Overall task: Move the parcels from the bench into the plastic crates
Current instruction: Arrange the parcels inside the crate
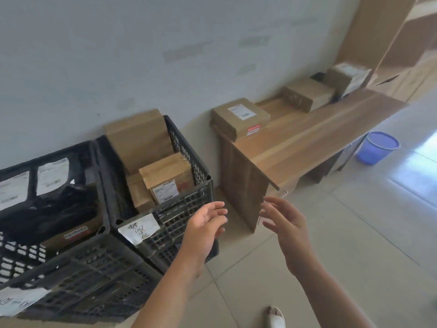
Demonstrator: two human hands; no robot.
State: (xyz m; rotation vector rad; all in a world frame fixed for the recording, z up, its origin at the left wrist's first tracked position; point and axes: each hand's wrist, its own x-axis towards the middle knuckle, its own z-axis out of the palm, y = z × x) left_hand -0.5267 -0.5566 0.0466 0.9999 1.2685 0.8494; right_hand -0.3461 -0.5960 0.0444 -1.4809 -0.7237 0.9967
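Three cardboard parcels lie along the back of the wooden bench (307, 138): a flat one with a white label (240, 118) at the near end, a plain brown one (307, 93) further on, and a taped one (346, 78) at the far end. Two black plastic crates stand on the floor to the left. The right crate (184, 209) holds several brown boxes; the left crate (82, 268) holds dark bags with white labels. My left hand (205, 226) and right hand (286, 223) hover empty, fingers relaxed, in front of the bench's near end.
A blue plastic bin (377, 147) stands on the tiled floor under the bench's far part. Wooden shelving (402, 43) rises at the far right. A grey wall runs behind the crates and bench. My shoe (275, 317) shows at the bottom.
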